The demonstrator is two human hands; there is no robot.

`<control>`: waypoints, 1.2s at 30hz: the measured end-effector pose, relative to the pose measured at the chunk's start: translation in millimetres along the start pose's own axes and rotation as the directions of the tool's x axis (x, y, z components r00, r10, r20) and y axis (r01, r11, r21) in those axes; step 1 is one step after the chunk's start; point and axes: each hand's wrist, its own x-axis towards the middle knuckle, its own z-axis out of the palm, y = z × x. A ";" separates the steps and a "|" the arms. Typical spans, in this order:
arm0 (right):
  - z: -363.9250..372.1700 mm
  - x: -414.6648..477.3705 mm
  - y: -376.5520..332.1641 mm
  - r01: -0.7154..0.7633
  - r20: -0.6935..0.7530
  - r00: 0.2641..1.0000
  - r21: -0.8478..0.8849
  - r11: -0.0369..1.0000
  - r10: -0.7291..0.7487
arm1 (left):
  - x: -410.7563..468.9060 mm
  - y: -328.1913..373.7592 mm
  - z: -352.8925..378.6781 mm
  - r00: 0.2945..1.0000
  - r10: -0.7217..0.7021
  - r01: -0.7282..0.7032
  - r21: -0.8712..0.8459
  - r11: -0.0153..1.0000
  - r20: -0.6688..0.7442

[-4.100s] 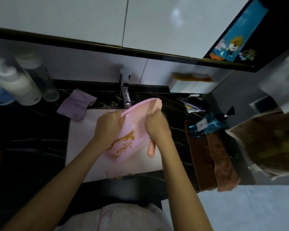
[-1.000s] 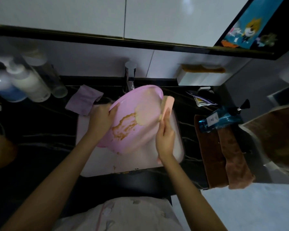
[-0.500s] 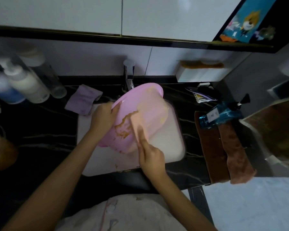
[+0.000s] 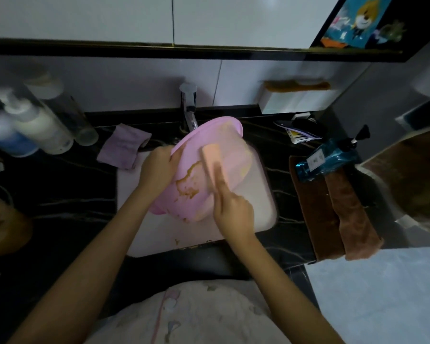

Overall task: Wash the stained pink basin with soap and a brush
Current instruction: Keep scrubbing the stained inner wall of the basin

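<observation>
Pink basin in left hand; blue bottle, label illegible.

Tilted pink basin fills most of the white sink; bare strips show to its right and in front.
The faucet stands just behind its rim. The left hand grips the left rim and the right hand holds a brush inside. A purple cloth lies near the sink's back left corner, and a blue bottle, seemingly on brown towels, lies to the right.

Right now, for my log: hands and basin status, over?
Left grip holds pink basin rim, over sink. Right grip holds brush inside it. Brown stain uncleared. Nothing blocking.
</observation>
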 end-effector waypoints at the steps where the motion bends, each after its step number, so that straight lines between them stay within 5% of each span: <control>1: -8.5 11.8 1.3 -0.125 -0.025 0.992 0.031 0.992 0.126 | -3.2 1.3 -0.5 1.000 -0.007 0.007 -0.004 1.000 0.009; 4: -30.1 14.3 -1.7 -0.319 0.151 0.936 -0.015 0.948 0.317 | -10.0 6.8 0.7 1.000 -0.023 0.023 0.007 1.000 0.012; 9: -45.0 -2.6 -42.7 -0.100 0.396 0.908 -0.118 0.988 0.139 | -14.6 17.7 4.4 0.998 0.000 0.001 -0.007 1.000 0.065; 14: -57.6 66.1 -13.6 -0.498 0.264 0.793 -0.237 0.834 0.548 | -43.2 23.5 12.7 0.993 0.038 -0.036 -0.013 0.999 0.114; 20: -40.4 15.2 -53.7 -0.285 0.363 0.861 -0.235 0.929 0.356 | -44.9 31.6 25.6 0.992 0.062 -0.065 0.024 0.998 0.111; 24: -52.2 91.3 -21.3 -0.593 0.321 0.715 -0.193 0.782 0.621 | -51.3 31.7 23.9 0.987 0.088 -0.093 0.031 0.995 0.133; 26: -63.6 92.0 -20.3 -0.620 0.359 0.654 -0.249 0.744 0.666 | -55.0 32.1 23.1 0.980 0.111 -0.124 0.070 0.990 0.165; 32: -68.1 25.3 -52.2 -0.317 0.489 0.780 -0.228 0.921 0.390 | -44.3 30.4 22.9 0.983 0.117 -0.127 0.062 0.990 0.142; 34: -57.7 56.3 -27.9 -0.436 0.405 0.771 -0.228 0.871 0.492 | -45.1 29.2 24.2 0.980 0.139 -0.149 0.065 0.987 0.140; 36: -56.9 86.2 -5.5 -0.628 0.353 0.662 -0.219 0.747 0.661 | -49.1 31.5 27.9 0.972 0.164 -0.180 0.089 0.980 0.168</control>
